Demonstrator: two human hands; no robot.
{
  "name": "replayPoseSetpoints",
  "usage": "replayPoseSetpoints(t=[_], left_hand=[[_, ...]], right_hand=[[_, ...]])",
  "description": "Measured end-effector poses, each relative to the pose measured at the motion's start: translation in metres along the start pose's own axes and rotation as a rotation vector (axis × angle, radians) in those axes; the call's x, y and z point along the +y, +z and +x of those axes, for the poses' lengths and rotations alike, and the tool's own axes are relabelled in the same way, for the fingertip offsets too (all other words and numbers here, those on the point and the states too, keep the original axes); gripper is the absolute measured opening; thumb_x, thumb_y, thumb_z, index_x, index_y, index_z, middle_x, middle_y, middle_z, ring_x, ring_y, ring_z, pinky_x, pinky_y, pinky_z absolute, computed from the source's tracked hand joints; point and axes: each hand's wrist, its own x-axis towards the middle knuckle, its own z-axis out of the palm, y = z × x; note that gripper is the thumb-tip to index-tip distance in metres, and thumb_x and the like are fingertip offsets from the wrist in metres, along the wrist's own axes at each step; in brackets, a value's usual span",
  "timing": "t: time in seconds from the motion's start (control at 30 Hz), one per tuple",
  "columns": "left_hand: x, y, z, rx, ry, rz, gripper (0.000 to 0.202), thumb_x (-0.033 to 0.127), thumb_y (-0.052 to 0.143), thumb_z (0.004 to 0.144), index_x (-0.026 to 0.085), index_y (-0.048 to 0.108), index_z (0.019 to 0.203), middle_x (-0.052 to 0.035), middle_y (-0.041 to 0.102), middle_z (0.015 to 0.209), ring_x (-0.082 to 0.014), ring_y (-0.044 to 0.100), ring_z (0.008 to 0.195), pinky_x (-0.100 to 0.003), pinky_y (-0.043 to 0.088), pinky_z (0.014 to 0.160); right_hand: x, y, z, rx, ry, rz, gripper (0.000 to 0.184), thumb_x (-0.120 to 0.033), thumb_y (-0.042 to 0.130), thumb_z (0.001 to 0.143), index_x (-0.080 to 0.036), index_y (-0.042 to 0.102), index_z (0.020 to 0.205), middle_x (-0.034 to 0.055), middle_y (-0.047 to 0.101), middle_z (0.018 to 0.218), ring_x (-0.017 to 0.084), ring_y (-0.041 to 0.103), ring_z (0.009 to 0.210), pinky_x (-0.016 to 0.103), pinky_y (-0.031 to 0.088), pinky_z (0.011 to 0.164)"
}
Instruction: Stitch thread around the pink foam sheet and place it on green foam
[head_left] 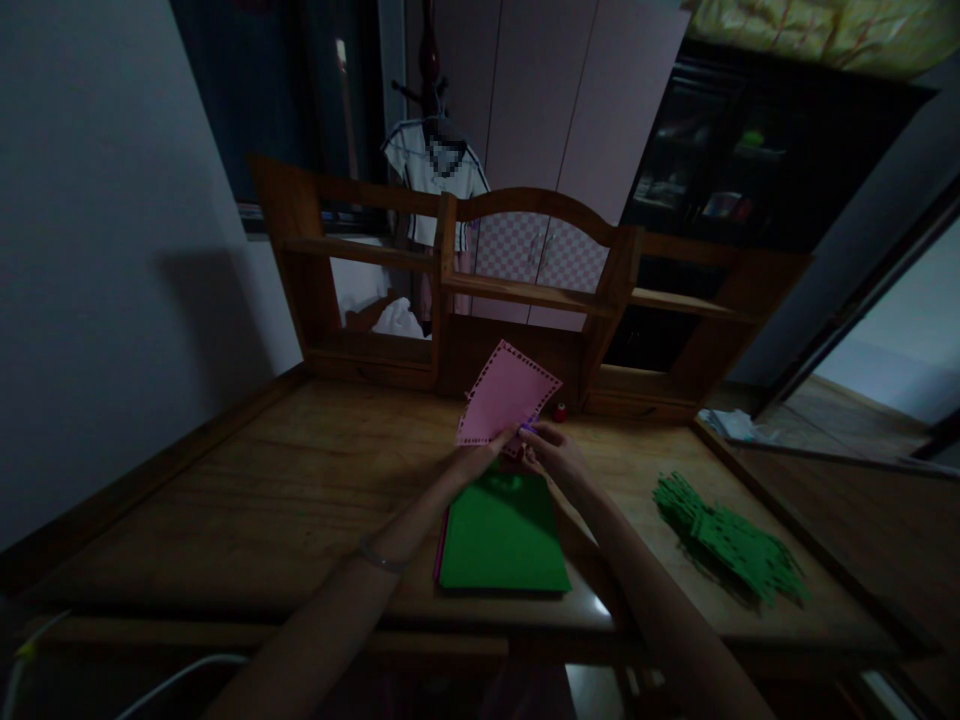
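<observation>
My left hand is closed on the lower edge of a pink paper sheet. Small dark marks, like cut-outs, run along the sheet's border. It is held tilted above the desk. At its lower right corner my right hand is closed on a small purple tool, whose kind I cannot make out. Below both hands lies a stack of green paper, with a thin pink edge showing along its left side.
On the right of the wooden desk lies a heap of green paper pieces with cut edges. A small red object stands behind my right hand. A wooden shelf unit rises along the desk's back.
</observation>
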Motion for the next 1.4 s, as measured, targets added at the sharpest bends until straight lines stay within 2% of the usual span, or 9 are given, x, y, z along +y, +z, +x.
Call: replayPoseSetpoints(t=[0.2, 0.33, 0.6, 0.9, 1.13, 1.27, 1.4], left_hand=[[0.005, 0.0, -0.002, 0.008, -0.006, 0.008, 0.044, 0.05, 0.058, 0.077, 0.02, 0.065, 0.109, -0.0058, 0.069, 0.103, -0.0219, 0.055, 0.112, -0.035, 0.033, 0.107], [0.005, 0.002, -0.002, 0.018, 0.0, -0.016, 0.043, 0.05, 0.056, 0.079, 0.021, 0.065, 0.108, -0.0054, 0.067, 0.109, -0.021, 0.058, 0.108, -0.034, 0.036, 0.104], [0.004, -0.002, -0.001, 0.016, -0.063, 0.064, 0.047, 0.056, 0.054, 0.077, 0.023, 0.065, 0.108, -0.0049, 0.065, 0.113, -0.021, 0.057, 0.11, -0.033, 0.034, 0.104], [-0.005, -0.01, -0.005, 0.051, -0.175, 0.166, 0.05, 0.056, 0.061, 0.07, 0.022, 0.066, 0.106, -0.0077, 0.063, 0.118, -0.0264, 0.052, 0.117, -0.036, 0.031, 0.105], [-0.002, -0.006, -0.007, 0.067, -0.16, 0.124, 0.048, 0.054, 0.064, 0.068, 0.022, 0.066, 0.104, -0.0082, 0.066, 0.112, -0.0275, 0.05, 0.119, -0.036, 0.031, 0.104], [0.0, -0.002, -0.009, 0.073, -0.134, 0.129, 0.047, 0.054, 0.064, 0.068, 0.023, 0.066, 0.103, -0.0066, 0.067, 0.11, -0.0262, 0.051, 0.118, -0.034, 0.032, 0.104], [0.0, -0.001, -0.008, 0.052, -0.128, 0.163, 0.047, 0.052, 0.064, 0.069, 0.022, 0.066, 0.105, -0.0061, 0.068, 0.106, -0.0261, 0.05, 0.119, -0.036, 0.031, 0.105]], right_hand=[[-0.006, 0.005, -0.005, 0.012, -0.022, 0.04, 0.032, -0.039, 0.074, 0.066, -0.019, 0.068, 0.09, 0.0018, 0.065, 0.079, 0.011, 0.055, 0.061, 0.024, 0.042, 0.057], [-0.006, 0.005, -0.005, 0.017, -0.063, 0.023, 0.031, -0.037, 0.074, 0.066, -0.02, 0.068, 0.091, 0.0025, 0.067, 0.083, 0.012, 0.056, 0.065, 0.024, 0.043, 0.06], [-0.005, 0.004, -0.005, -0.019, -0.037, 0.049, 0.034, -0.034, 0.076, 0.064, -0.02, 0.067, 0.093, 0.0046, 0.068, 0.093, 0.016, 0.061, 0.078, 0.029, 0.046, 0.073], [-0.008, 0.006, -0.008, -0.01, -0.016, -0.023, 0.034, -0.04, 0.075, 0.063, -0.018, 0.068, 0.089, 0.0027, 0.066, 0.08, 0.013, 0.057, 0.066, 0.025, 0.042, 0.061], [-0.012, 0.002, -0.008, -0.015, -0.024, -0.114, 0.032, -0.046, 0.072, 0.064, -0.016, 0.068, 0.077, 0.0002, 0.059, 0.064, 0.01, 0.047, 0.054, 0.023, 0.033, 0.051], [-0.01, -0.001, -0.007, 0.012, -0.019, -0.085, 0.03, -0.045, 0.073, 0.063, -0.017, 0.064, 0.067, -0.0033, 0.05, 0.054, 0.008, 0.037, 0.048, 0.022, 0.026, 0.046], [-0.005, -0.002, -0.004, 0.006, -0.001, -0.062, 0.03, -0.045, 0.073, 0.064, -0.016, 0.064, 0.065, -0.0049, 0.046, 0.052, 0.006, 0.034, 0.046, 0.022, 0.023, 0.045]])
